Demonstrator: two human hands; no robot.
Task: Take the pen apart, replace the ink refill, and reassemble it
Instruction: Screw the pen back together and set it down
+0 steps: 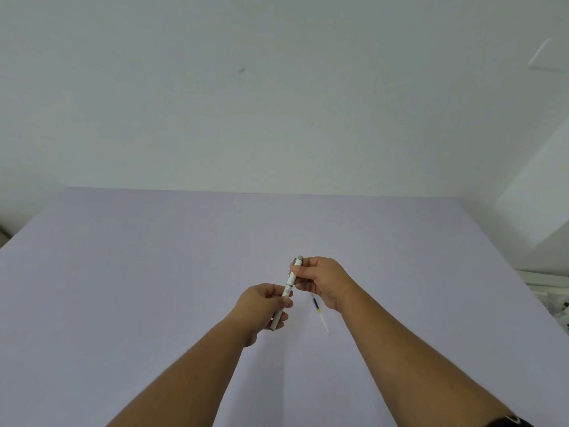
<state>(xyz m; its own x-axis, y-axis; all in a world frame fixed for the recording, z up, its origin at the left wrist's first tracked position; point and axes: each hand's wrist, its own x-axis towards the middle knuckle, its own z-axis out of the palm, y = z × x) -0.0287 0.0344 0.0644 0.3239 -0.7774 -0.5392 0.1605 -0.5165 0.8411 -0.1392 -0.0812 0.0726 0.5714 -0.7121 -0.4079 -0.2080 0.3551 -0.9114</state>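
A white pen (289, 286) with a grey cap end and a metal clip is held in the air above the lilac table (154, 272), tilted from lower left to upper right. My left hand (261, 309) grips its lower barrel, the tip poking out below the fingers. My right hand (320, 280) pinches the upper part near the grey end. The pen looks whole. A thin ink refill (320, 312), white with a dark blue and yellow section, lies on the table just below my right hand.
A white wall rises behind the table's far edge. At the far right, past the table's edge, sit pale objects with small dark parts (554, 303). A white cabinet side (535, 195) stands at the right.
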